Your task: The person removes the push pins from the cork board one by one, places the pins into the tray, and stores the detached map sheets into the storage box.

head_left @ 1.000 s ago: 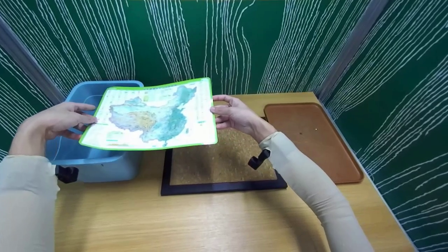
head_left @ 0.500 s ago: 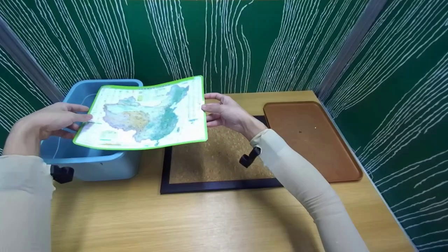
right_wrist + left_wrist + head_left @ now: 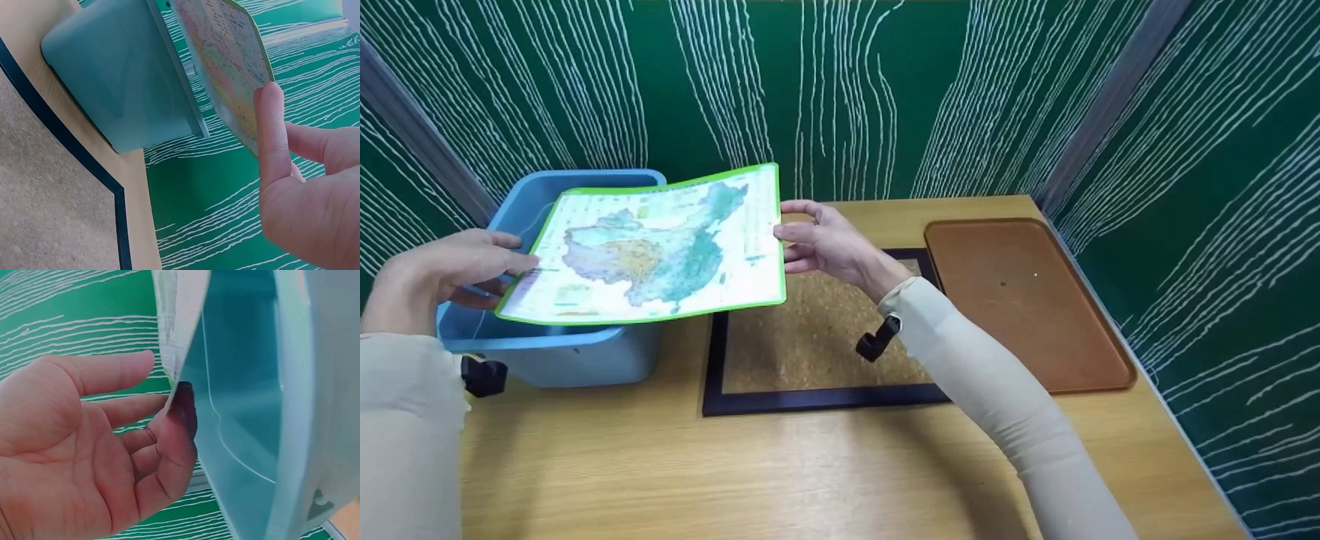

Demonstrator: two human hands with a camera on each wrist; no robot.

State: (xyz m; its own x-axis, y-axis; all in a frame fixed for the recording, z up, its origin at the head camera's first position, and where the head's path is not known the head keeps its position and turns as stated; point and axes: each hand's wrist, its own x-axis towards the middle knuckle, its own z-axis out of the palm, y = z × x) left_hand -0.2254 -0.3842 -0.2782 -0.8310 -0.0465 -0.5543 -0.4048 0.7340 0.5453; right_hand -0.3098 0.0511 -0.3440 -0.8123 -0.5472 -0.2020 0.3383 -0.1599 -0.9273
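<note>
A map sheet (image 3: 660, 259) with a bright green border is held raised, slightly bowed and tilted, over the front part of a blue bin (image 3: 600, 364). My left hand (image 3: 454, 266) pinches its left edge, thumb above and fingers below. In the left wrist view, the left hand (image 3: 101, 444) has its fingertips at the sheet's edge beside the bin's opening. My right hand (image 3: 832, 244) grips the right edge between thumb and fingers. The sheet's other face (image 3: 230, 73), also printed, shows in the right wrist view, near the right hand (image 3: 309, 185). The sheet hides part of the bin's inside.
A dark-framed cork board (image 3: 825, 345) lies on the wooden table (image 3: 810, 472) right of the bin. Farther right, a brown tray (image 3: 1035, 315) lies along the table's edge. Green walls (image 3: 840, 90) with white wavy lines enclose the back and sides.
Both hands have moved left with the map sheet, so it covers more of the bin and less of the cork board. The bin, board and tray stay in place.
</note>
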